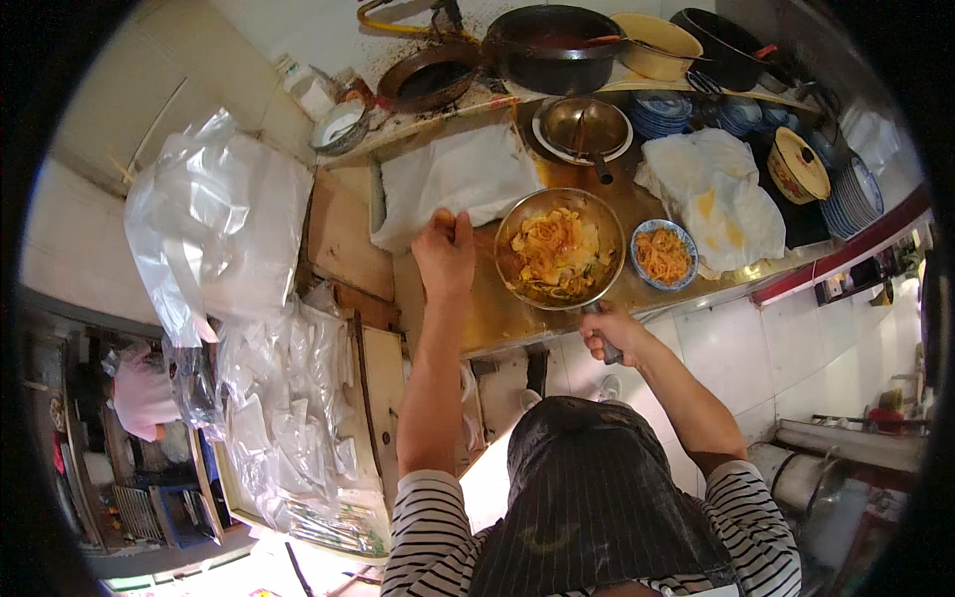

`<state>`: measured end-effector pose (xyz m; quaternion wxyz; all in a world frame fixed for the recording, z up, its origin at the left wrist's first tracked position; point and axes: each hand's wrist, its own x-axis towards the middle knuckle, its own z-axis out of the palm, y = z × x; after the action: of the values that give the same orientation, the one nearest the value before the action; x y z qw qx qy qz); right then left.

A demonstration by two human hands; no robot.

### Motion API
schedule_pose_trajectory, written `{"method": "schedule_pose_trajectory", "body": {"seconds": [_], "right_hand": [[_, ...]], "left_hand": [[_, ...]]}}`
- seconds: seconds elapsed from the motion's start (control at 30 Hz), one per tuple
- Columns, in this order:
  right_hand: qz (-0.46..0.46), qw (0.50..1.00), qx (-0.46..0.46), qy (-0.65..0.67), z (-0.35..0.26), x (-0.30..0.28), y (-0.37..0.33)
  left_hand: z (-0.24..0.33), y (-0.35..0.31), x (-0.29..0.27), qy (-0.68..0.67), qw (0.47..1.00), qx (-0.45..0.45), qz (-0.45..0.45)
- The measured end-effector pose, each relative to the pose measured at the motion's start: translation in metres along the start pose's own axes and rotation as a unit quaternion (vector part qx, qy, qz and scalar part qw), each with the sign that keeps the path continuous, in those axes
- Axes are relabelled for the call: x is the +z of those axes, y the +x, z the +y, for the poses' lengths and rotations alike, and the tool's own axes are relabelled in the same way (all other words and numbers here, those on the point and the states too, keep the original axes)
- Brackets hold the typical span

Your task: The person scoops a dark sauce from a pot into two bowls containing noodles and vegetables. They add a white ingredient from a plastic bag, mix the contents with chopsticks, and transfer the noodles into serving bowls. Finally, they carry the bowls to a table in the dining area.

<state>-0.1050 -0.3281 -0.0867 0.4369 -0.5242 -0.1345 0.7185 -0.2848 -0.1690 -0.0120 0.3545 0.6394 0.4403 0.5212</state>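
Observation:
My right hand [609, 333] is wrapped round the dark handle of a round metal frying pan [610, 225]. In the pan lies a mix of orange-coloured noodles and greens [559, 251]. My left hand [445, 252] is closed in the air just left of the pan, near its rim. A thin, faint line runs from that hand toward the pan; what the fingers pinch is too unclear to name. Right of the pan, a blue-and-white bowl [693, 261] holds orange shredded food [662, 254].
A second small pan [585, 127] rests on a white plate behind. White cloths [711, 194] lie right, near stacked blue-rimmed plates [854, 197]. A tray covered with white cloth [460, 171] is at the back left. Large pots [552, 70] line the shelf. Plastic bags [234, 219] hang left.

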Motion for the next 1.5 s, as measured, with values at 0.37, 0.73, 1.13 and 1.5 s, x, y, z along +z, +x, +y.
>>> {"method": "schedule_pose_trajectory", "body": {"seconds": [0.37,0.73,1.13,1.5], "right_hand": [[0.007,0.998,-0.024,-0.062,0.000,0.008,0.006],[-0.019,1.000,-0.003,-0.013,-0.007,0.004,0.010],[-0.046,0.995,0.063,0.054,-0.007,0.018,-0.006],[-0.047,0.995,0.053,0.072,0.013,0.006,0.000]], "left_hand": [[-0.089,-0.013,0.005,-0.016,0.975,-0.091,0.204],[-0.001,-0.034,0.037,-0.070,0.997,-0.042,-0.004],[0.051,-0.010,0.036,0.049,0.905,0.291,-0.307],[-0.004,0.037,0.040,0.017,0.924,0.020,-0.381]]}}
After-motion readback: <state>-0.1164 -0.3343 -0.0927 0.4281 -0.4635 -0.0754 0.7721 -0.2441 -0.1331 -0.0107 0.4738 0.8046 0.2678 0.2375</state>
